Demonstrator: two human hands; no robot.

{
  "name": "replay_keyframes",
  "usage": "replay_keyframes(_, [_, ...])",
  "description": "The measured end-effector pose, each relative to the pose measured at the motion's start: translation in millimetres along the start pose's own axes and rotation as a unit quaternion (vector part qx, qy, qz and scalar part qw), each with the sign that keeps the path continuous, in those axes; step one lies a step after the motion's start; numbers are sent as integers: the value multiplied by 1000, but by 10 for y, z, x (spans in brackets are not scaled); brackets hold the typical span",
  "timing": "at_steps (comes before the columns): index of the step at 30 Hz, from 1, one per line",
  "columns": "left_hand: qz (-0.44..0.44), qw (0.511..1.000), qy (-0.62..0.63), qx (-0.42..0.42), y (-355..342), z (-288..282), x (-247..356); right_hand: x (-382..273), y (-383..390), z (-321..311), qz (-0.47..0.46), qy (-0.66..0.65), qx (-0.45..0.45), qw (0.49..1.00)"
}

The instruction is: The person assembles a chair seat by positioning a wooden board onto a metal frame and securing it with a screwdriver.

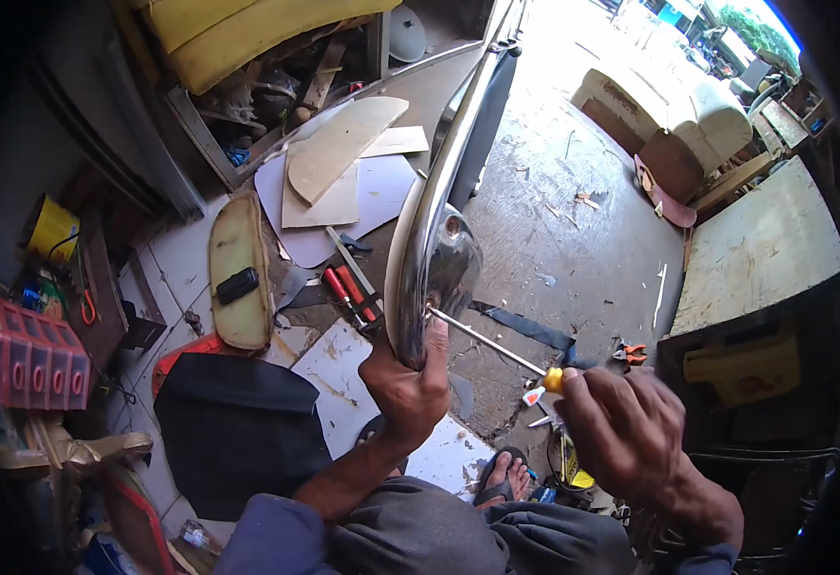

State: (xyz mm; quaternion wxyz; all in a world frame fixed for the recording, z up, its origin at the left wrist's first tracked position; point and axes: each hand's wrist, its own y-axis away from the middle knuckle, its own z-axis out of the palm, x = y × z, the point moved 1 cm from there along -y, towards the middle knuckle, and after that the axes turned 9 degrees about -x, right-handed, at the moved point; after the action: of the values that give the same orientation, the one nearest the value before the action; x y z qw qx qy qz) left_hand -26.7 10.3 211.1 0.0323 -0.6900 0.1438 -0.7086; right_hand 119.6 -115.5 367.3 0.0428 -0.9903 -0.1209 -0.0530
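A shiny chrome metal frame with a rounded plate on its side rises in front of me, standing on edge and running away toward the top. Its near lower end is gripped by my left hand, with the thumb lying along the metal. My right hand is closed around the yellow handle of a screwdriver. The long shaft slants up to the left, and its tip meets the lower part of the plate, just above my left thumb. Whether a screw sits under the tip is too small to tell.
Thin boards and red-handled tools lie left of the frame. A dark fabric piece and a padded panel with a black object on it are nearer. Orange-handled pliers lie right; a plastic drawer box stands far left.
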Motion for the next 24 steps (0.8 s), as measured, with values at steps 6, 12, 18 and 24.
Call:
replay_keyframes(6, [4, 1000, -8, 2, 4, -23, 3, 85, -74, -4, 166, -349, -71, 920])
replay_keyframes(12, [-2, 1000, -12, 0, 10, -30, -19, 94, -16, 9, 163, -311, -104, 931])
replay_keyframes(18, [-35, 999, -8, -15, 5, -59, 19, 139, -61, 6, 108, -226, -69, 966])
replay_keyframes(24, [-26, 999, 20, -7, 29, -28, -66, 201, -50, 48, 234, -474, -187, 828])
